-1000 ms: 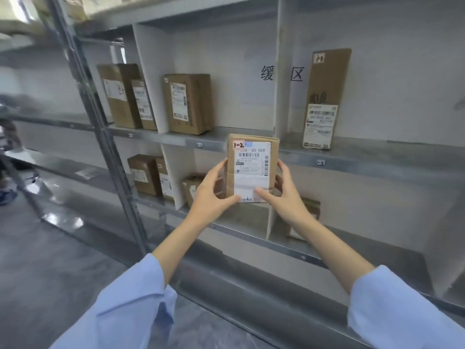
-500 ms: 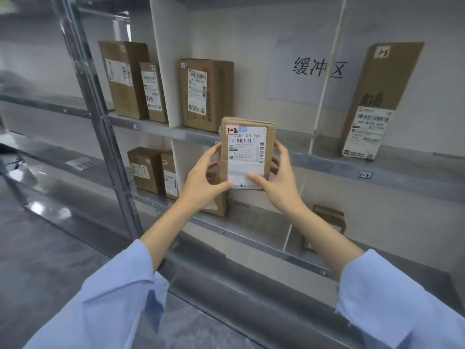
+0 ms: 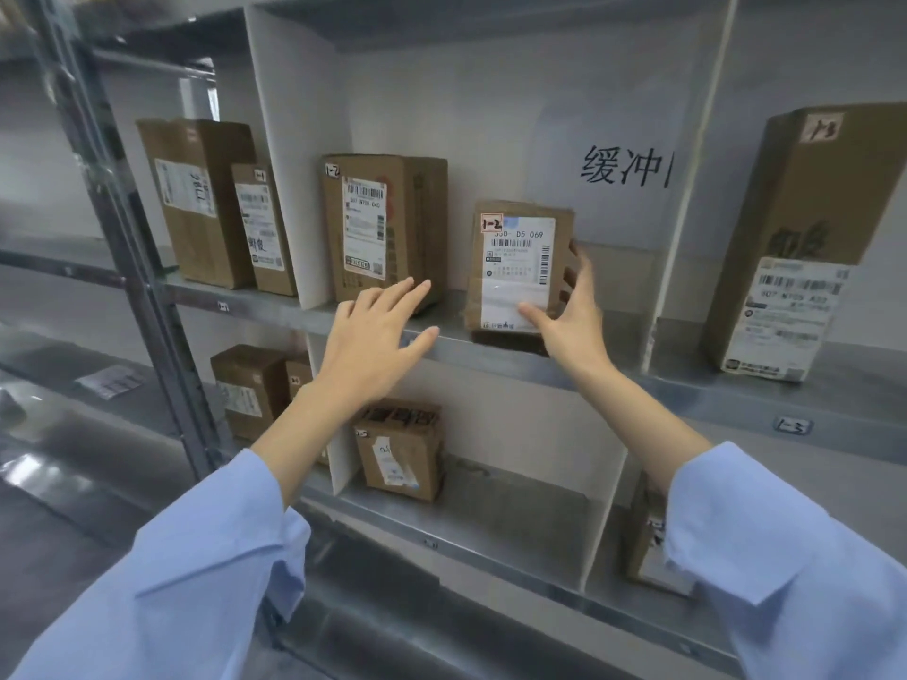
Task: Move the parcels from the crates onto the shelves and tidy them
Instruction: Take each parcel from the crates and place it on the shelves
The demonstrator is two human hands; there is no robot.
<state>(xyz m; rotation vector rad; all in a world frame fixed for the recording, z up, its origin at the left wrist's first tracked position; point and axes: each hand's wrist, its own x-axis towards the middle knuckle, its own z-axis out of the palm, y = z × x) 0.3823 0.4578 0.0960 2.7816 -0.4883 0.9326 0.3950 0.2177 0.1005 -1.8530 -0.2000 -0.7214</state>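
A small brown parcel [image 3: 515,267] with a white label marked 1-2 stands upright at the front of the upper shelf [image 3: 491,350], in the middle bay. My right hand [image 3: 569,316] grips its right side, thumb on the label and fingers behind the edge. My left hand [image 3: 373,341] hovers open, fingers spread, in front of a larger 1-2 parcel [image 3: 378,228] standing to the left in the same bay; it holds nothing.
White dividers [image 3: 289,154] split the shelves into bays. Two parcels [image 3: 216,203] stand in the left bay and a tall parcel [image 3: 805,238] leans in the right bay. The lower shelf [image 3: 491,537] holds more parcels [image 3: 400,449]. A metal upright [image 3: 127,228] rises at left.
The parcel has gone from mid-air, held in both hands, onto the upper shelf's front edge. My left hand let go and moved left; my right hand still grips it.
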